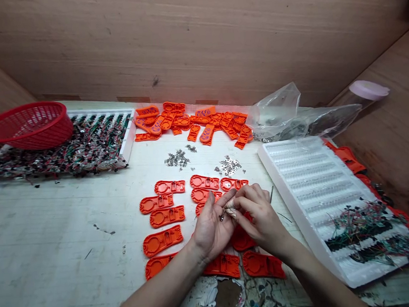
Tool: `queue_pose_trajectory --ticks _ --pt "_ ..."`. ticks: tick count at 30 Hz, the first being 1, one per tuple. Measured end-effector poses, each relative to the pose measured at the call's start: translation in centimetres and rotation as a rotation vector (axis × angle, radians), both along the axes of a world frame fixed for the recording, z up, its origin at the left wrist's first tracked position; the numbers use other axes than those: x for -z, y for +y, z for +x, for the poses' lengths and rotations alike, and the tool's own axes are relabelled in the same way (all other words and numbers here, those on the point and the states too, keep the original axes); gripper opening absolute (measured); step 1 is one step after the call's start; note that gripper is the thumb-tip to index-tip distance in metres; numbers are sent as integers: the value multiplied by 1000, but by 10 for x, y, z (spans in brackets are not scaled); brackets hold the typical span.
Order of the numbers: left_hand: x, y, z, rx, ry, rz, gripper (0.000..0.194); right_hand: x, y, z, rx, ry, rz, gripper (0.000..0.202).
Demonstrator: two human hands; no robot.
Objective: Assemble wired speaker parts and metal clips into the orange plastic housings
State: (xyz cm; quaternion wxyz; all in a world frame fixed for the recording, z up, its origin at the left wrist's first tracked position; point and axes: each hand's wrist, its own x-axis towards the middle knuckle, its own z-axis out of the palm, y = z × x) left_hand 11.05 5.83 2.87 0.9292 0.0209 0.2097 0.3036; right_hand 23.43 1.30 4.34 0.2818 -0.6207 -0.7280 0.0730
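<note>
My left hand [213, 229] lies palm up and cupped, with a few small metal pieces [222, 217] resting in the palm. Over that palm, my right hand [254, 211] pinches at the pieces with thumb and fingertips; a small metal piece seems to be between them, partly hidden. Below and around both hands, orange plastic casing halves [167, 216] lie in rough rows with their hollow sides up. Some casings are covered by my hands. Beyond them are two loose piles of small metal contacts, one duller [177, 159] and one shinier [230, 165].
More orange casings [206, 134] are heaped at the back. On the left, a red basket [26, 126] sits on wired parts in a white foam tray [128, 136]. Right: another foam tray [282, 180] with wired parts [361, 225], plastic bags [279, 111] and a pink-lidded container [369, 90].
</note>
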Motion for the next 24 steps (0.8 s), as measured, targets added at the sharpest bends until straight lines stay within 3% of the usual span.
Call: queue_pose_trajectory --ticks 3,8,14,18,21,24 --pt "1 0 0 0 -14 4 59 -1 -1 -1 23 -6 46 9" --pt "2 1 -2 18 -22 -16 57 -1 -1 -6 -175 -1 104 14" --pt "1 0 -3 33 3 -2 57 3 1 -1 -193 -43 129 13" --pt "4 7 -1 -86 45 53 54 1 10 30 8 43 64 9" --pt "10 15 2 -140 65 60 53 11 20 48 160 -125 35 10" --pt "16 19 6 -141 108 36 53 28 27 51 194 -269 8 12"
